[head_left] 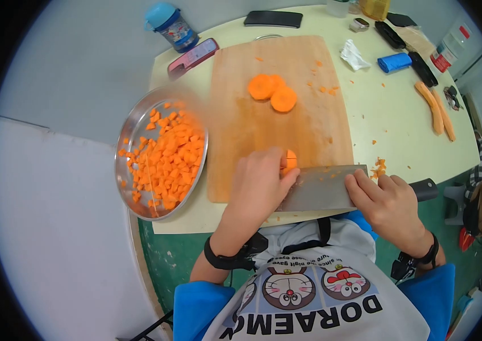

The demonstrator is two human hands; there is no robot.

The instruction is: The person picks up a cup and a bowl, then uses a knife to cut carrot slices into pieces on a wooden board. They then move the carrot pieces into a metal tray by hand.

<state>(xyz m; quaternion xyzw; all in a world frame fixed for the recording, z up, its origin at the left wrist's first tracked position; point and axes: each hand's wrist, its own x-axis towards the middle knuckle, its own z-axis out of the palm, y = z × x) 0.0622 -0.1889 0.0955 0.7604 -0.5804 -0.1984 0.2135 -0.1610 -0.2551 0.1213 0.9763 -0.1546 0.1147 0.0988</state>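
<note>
My right hand (383, 199) grips a cleaver (323, 184), its fingers wrapped round the blade's rear end by the black handle. The wide blade lies across the front edge of the wooden cutting board (232, 136). My left hand (261, 179) pinches a piece of carrot (290, 161), which shows cut lines and sits right against the blade's far end. Farther back on the board rest several round carrot slices (269, 91), partly overlapping. To the left, a steel dish (122, 136) holds many small diced carrot pieces (170, 159).
Behind the board are a black phone (273, 19), a pink phone (193, 57) and a blue bottle (172, 28). Two peeled carrots (437, 111), a blue roll (394, 62), a crumpled tissue (354, 55) and a clear bottle (451, 48) lie or stand at the right.
</note>
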